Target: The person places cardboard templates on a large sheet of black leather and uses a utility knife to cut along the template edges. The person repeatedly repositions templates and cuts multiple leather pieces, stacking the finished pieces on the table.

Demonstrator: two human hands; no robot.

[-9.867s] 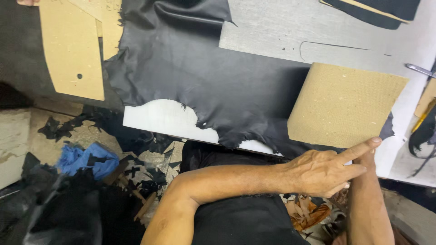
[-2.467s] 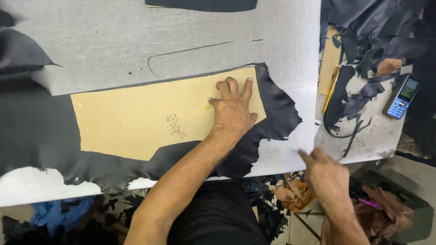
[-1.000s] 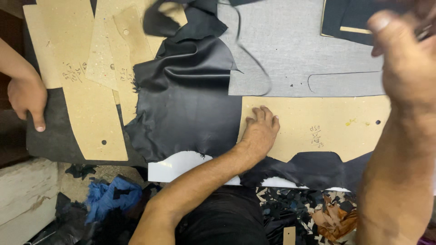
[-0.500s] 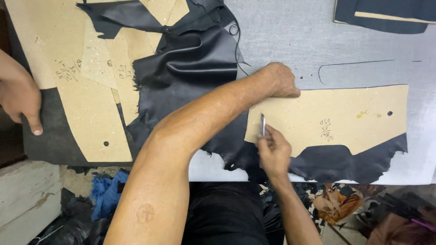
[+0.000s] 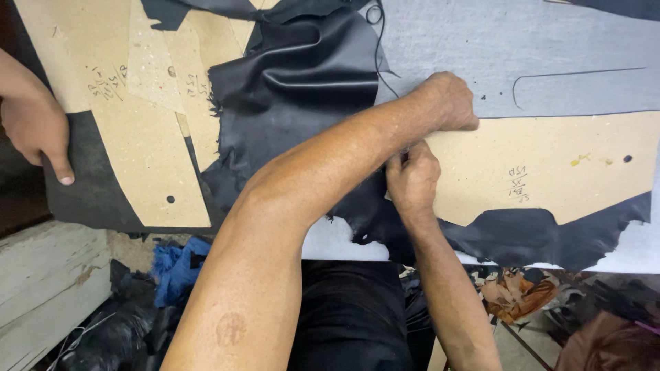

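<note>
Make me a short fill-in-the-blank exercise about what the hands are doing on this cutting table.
1. The left hand presses on the top edge of a tan ____ pattern piece.
2. That pattern piece lies on a sheet of ____ leather.
3. The right hand works at the pattern's ____ end, below the left hand.
4. Another person's hand rests at the ____ edge of the picture.

Missing words: cardboard; black; left; left
</note>
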